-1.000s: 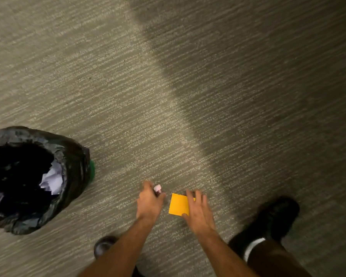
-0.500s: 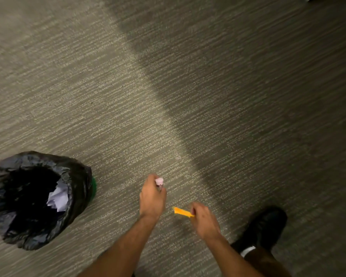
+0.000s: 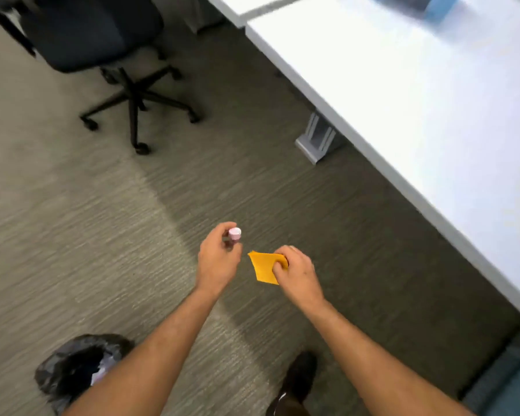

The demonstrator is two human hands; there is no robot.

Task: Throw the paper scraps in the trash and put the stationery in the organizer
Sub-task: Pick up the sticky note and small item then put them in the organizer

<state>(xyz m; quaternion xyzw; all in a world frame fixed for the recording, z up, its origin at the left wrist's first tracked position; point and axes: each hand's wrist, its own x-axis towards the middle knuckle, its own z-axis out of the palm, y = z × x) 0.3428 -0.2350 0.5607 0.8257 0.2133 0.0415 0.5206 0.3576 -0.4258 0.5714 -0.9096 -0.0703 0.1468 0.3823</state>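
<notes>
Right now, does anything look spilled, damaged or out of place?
Nothing stands out. The left hand holds a small pink-capped item, the right hand an orange paper pad, and the lined trash bin stands upright on the carpet.

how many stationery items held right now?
2. A pink-capped item in the left hand; an orange sticky pad pinched in the right hand. More may be out of view.

One head-worn wide-angle camera is looking forward and steeply down from standing height, taking in both forearms rising from the bottom edge. It is sitting close above the hands at frame centre, while carpet (image 3: 72,220) is filling the left, a desk (image 3: 418,109) the upper right, and a chair (image 3: 108,40) the upper left.
</notes>
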